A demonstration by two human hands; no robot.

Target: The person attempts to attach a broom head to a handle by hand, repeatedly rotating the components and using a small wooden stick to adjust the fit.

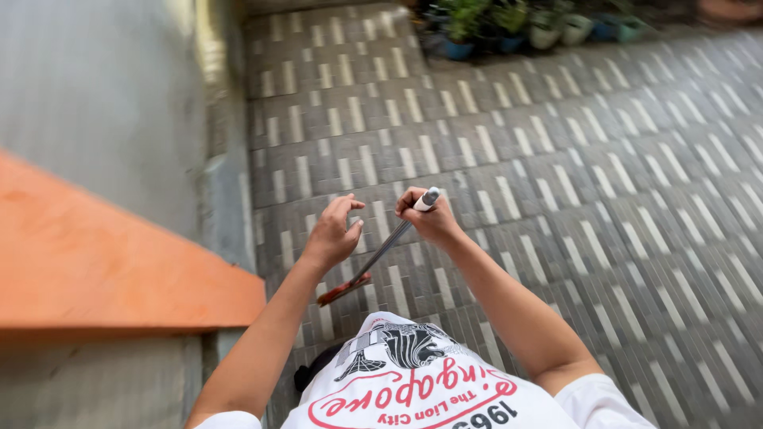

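Far left: an orange ledge (95, 262) against a pale grey wall (103, 87). Next, left hand (332, 232), fingers loosely curled and part open, hovering just beside a long thin tool (380, 253) but gripping nothing; contact with the shaft impossible to tell. Tool itself: slim dark shaft, slanting down to the left, pale grey cap at the upper end, reddish-orange tip at the lower end, held in the air above the paving and in front of the chest. Then right hand (427, 218), closed in a fist around the upper end just under the cap. Below, a white T-shirt (413, 389) with a red and black print. Underfoot and rightward, grey ribbed paving (604, 199) with pale bars. Top right, blue and green plant pots (540, 28) in a row, leafy, blurred.
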